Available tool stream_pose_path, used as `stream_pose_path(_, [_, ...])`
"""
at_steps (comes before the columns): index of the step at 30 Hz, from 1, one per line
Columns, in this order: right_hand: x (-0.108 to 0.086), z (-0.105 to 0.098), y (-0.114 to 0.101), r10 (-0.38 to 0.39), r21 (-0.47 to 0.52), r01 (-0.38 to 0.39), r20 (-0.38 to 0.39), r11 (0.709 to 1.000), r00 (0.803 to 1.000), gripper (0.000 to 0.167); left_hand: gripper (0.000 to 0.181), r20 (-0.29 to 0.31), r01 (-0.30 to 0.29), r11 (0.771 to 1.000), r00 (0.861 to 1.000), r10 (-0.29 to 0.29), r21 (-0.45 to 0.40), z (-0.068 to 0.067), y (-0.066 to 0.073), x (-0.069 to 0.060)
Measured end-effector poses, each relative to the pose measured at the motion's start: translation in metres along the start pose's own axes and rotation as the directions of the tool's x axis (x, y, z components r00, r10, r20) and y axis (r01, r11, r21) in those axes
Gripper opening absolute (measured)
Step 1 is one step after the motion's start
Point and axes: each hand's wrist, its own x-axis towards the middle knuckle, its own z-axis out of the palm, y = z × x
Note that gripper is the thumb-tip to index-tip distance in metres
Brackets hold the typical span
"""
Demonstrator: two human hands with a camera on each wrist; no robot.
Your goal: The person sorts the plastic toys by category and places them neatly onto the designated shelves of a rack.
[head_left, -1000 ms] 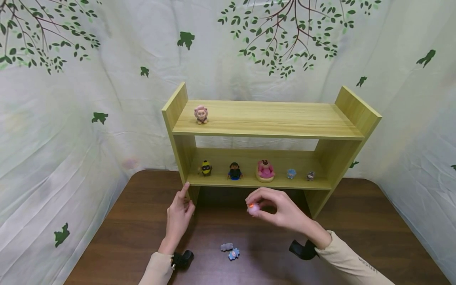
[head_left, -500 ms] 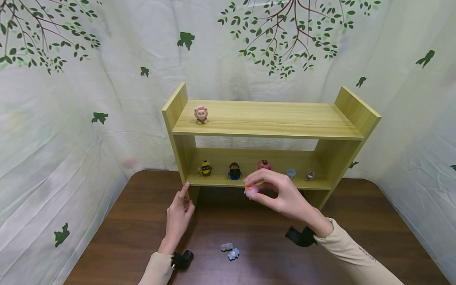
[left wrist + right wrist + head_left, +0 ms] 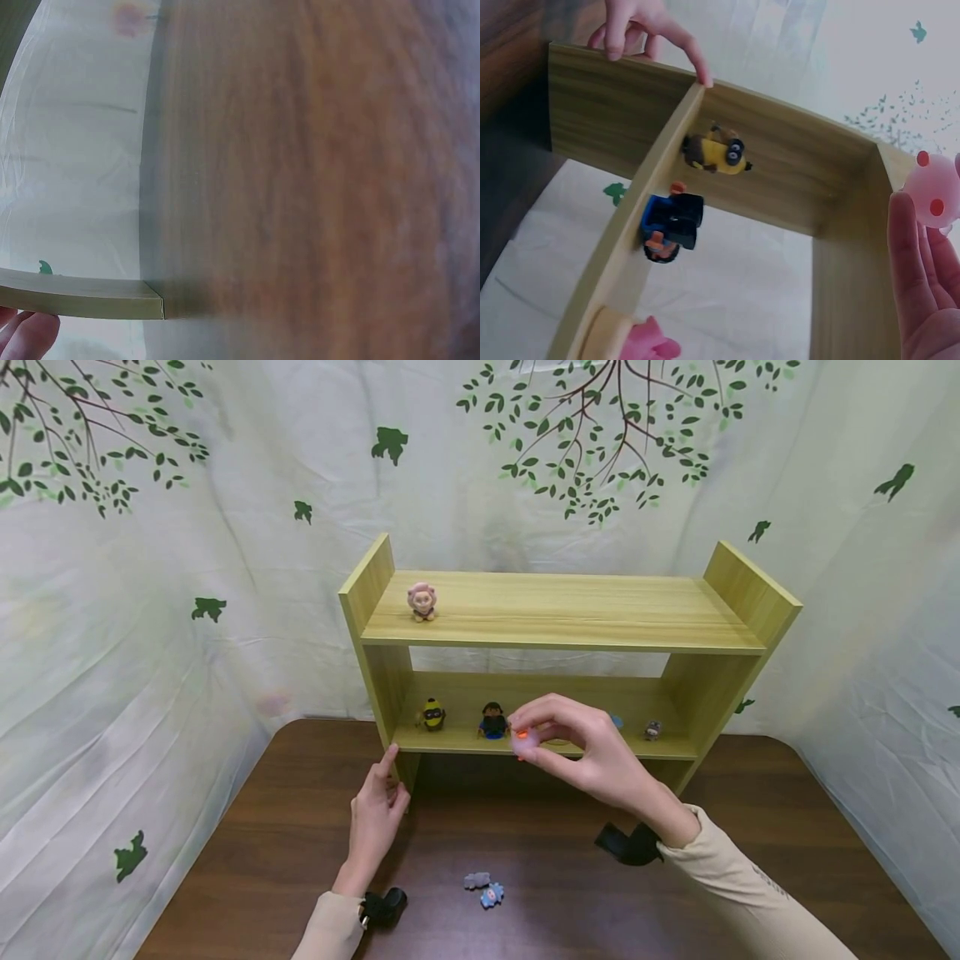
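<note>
Curtained tabletop set, arranged like a small filming booth; the kind of building around it cannot be told. White cloth [image 3: 480, 518], creased and hanging in folds, encloses the scene at 9, 12 and 3 o'clock. Its print shows leafy branches [image 3: 615, 422] at 10 and 1 o'clock and scattered green leaves [image 3: 389, 445]. A dark wood-grain table [image 3: 262, 835] with rounded far corners spans 6 o'clock. Near the centre stands a pale two-tier shelf unit [image 3: 562, 606]. Black wrist-worn cameras [image 3: 628, 845] indicate recording.
</note>
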Motion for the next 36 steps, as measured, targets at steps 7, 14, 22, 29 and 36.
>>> stream_pose_path(7, [0.009, -0.002, -0.005, -0.018, -0.051, 0.016, -0.030, 0.999, 0.999, 0.034, 0.084, 0.005, 0.006, 1.000, 1.000, -0.006, -0.003, 0.000, 0.000, 0.000])
stream_pose_path(14, [0.019, -0.003, -0.013, -0.020, -0.074, 0.016, -0.047, 0.997, 0.999, 0.031, 0.084, 0.009, 0.007, 1.000, 1.000, -0.007, -0.003, 0.000, 0.000, 0.000])
stream_pose_path(22, [0.027, -0.002, -0.018, -0.072, -0.064, 0.068, -0.059, 0.996, 0.996, 0.034, 0.084, -0.006, -0.009, 1.000, 1.000, 0.009, -0.005, -0.001, 0.000, 0.000])
stream_pose_path(29, [0.033, -0.003, -0.020, -0.098, -0.049, 0.095, -0.058, 0.994, 0.994, 0.039, 0.085, -0.018, -0.031, 0.999, 0.999, 0.031, 0.012, -0.001, 0.001, 0.001])
stream_pose_path(36, [0.040, -0.006, -0.025, -0.104, -0.021, 0.103, -0.070, 0.994, 0.992, 0.037, 0.085, -0.027, -0.038, 0.999, 0.999, 0.039, 0.024, -0.001, 0.000, 0.001])
